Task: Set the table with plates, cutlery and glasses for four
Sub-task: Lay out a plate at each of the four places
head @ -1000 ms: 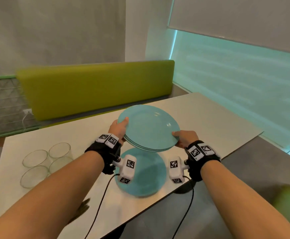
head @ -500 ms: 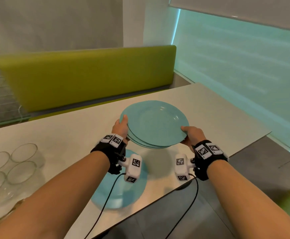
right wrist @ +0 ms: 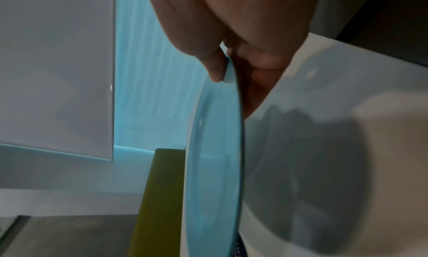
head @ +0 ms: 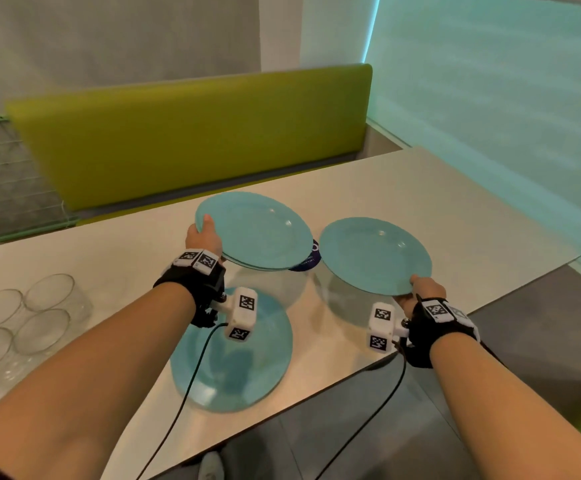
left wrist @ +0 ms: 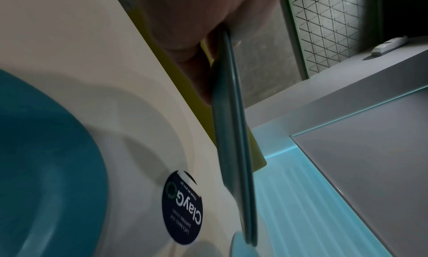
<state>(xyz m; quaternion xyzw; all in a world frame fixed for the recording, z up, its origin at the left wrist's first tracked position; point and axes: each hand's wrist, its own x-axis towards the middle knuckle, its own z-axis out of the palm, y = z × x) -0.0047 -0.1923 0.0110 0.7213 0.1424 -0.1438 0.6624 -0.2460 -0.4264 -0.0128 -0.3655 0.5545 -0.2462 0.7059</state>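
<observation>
Our left hand (head: 203,237) grips the rim of a pair of stacked plates (head: 254,230) and our right hand (head: 420,292) pinches a single plate (head: 374,256), both held above the surface (head: 438,202), where another plate (head: 233,362) lies nearest us and four glasses (head: 22,313) stand far left.

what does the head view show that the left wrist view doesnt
Only the head view shows the right hand holding a single plate, four glasses at the table's left end, and both forearms.

Only the left wrist view shows the two stacked rims edge-on and the sticker's wording, ClayGo.

Both show the left hand gripping the plate stack, the plate lying on the table, the white table and the green bench back.
</observation>
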